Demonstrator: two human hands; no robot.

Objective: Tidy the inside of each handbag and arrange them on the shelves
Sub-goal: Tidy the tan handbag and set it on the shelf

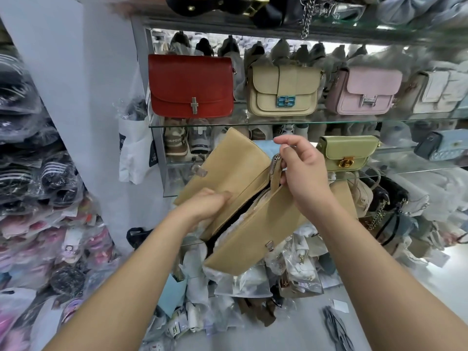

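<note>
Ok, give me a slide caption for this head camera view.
Open tan handbag gripped by the left hand, right hand holding its zipper end, before glass shelves.

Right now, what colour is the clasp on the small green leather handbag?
Gold clasp; head view.

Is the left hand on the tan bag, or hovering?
Touching. The head view shows the left hand holding the tan bag at its open zip edge.

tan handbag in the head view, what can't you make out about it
- Inside of the tan handbag: head view, mostly dark, covered by the left hand and front wall.
- Ends of its fingers: tucked into the opening.
- Right hand pinch near the zipper: its own fingers hide it.
- Top-shelf bags: cut by the upper edge, blurred.
</note>
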